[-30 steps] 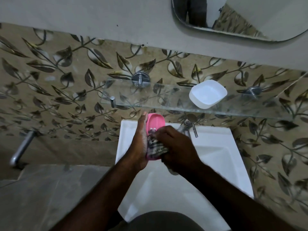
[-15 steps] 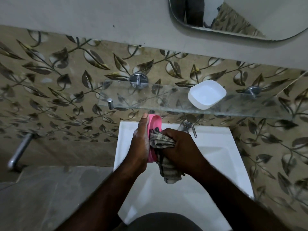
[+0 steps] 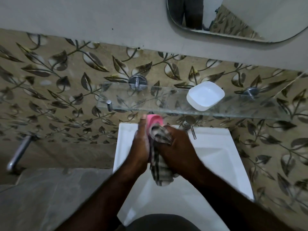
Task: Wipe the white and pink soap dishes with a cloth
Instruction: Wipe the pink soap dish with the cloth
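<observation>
Centre frame, the left hand (image 3: 140,144) holds the pink soap dish (image 3: 154,120) on edge, long axis up-frame, the right hand (image 3: 176,147) grips the cloth (image 3: 160,165) against it; the white soap dish (image 3: 205,95) sits upper right on the shelf (image 3: 150,100), nearer the right hand

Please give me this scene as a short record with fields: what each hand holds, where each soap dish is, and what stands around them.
left hand: holds the pink soap dish upright over the sink
right hand: grips the cloth and presses it against the pink soap dish
white soap dish: on the glass shelf, towards its right end, no hand on it
cloth end: hangs down between the wrists
around: tap behind the hands, mirror above
</observation>
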`<state>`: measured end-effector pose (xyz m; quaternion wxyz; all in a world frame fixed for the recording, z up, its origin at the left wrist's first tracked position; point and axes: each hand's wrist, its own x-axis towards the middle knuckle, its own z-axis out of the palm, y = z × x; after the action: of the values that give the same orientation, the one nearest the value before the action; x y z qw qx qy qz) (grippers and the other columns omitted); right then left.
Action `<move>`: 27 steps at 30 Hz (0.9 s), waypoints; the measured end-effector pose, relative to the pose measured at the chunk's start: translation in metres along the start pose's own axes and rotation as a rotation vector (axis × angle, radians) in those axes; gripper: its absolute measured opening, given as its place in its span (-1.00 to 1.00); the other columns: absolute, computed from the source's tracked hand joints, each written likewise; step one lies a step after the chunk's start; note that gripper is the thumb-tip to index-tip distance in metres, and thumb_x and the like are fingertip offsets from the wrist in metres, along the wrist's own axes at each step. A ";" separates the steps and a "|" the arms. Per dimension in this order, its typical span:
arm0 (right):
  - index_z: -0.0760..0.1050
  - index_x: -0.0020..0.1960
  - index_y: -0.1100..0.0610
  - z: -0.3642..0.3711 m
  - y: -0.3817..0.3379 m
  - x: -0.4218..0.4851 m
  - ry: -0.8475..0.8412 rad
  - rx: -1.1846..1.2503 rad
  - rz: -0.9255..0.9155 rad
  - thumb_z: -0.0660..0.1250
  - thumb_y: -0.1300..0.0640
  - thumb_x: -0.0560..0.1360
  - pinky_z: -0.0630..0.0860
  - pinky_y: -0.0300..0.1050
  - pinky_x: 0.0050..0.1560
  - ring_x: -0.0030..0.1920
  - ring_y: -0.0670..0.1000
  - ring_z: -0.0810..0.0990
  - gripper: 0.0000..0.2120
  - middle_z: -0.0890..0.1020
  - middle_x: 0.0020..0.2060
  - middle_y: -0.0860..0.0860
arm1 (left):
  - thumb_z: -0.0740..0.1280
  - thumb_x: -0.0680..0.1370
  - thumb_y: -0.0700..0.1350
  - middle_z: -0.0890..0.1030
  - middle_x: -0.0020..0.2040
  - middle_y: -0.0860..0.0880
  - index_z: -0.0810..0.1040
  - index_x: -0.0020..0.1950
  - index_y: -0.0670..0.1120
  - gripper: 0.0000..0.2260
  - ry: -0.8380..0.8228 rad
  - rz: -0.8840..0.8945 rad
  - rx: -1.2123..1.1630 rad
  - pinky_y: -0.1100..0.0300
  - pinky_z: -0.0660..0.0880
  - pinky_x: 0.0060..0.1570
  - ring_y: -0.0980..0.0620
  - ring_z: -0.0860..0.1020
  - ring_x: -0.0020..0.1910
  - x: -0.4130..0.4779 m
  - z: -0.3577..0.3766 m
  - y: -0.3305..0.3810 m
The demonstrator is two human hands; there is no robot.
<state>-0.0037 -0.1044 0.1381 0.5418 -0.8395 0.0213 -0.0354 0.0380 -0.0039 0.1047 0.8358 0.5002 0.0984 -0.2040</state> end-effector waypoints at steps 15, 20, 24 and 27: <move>0.52 -0.16 0.23 0.003 0.001 -0.007 -0.197 -0.002 0.088 0.35 0.30 0.50 0.58 0.07 -0.18 -0.29 0.00 0.58 -0.93 0.61 -0.32 0.08 | 0.17 0.17 0.60 0.65 -0.08 -0.28 0.63 -0.01 -0.16 -0.13 0.085 0.013 0.185 -0.19 0.54 0.04 -0.18 0.63 -0.11 0.005 -0.010 0.008; 0.58 -0.12 0.16 -0.007 -0.004 0.008 0.004 0.089 0.037 0.40 0.22 0.49 0.61 -0.02 -0.21 -0.25 0.02 0.66 -0.98 0.68 -0.26 0.08 | 0.19 0.16 0.61 0.71 0.01 -0.13 0.66 0.11 -0.03 -0.14 0.007 -0.081 0.146 -0.23 0.54 0.13 -0.15 0.68 0.03 -0.005 0.002 0.001; 0.60 -0.15 0.01 -0.006 -0.007 0.019 0.148 0.001 -0.044 0.41 0.23 0.46 0.58 -0.17 -0.18 -0.23 -0.08 0.65 -0.88 0.68 -0.27 -0.05 | 0.15 0.13 0.63 0.73 0.00 -0.03 0.65 0.11 0.14 -0.20 -0.037 -0.105 0.162 -0.08 0.64 -0.14 -0.03 0.70 -0.04 -0.007 0.006 -0.003; 0.54 -0.25 -0.11 0.002 -0.002 0.010 0.027 -0.075 -0.080 0.36 0.08 0.47 0.52 -0.31 -0.28 -0.33 -0.23 0.62 -0.86 0.63 -0.37 -0.18 | 0.19 0.29 0.48 0.67 0.10 -0.24 0.62 0.20 -0.12 -0.20 0.024 -0.073 0.027 -0.04 0.62 -0.01 -0.16 0.66 0.06 -0.002 0.003 0.006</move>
<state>0.0063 -0.1027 0.1395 0.5076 -0.8589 -0.0035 -0.0675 0.0384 -0.0031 0.1116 0.8197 0.5098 0.1238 -0.2298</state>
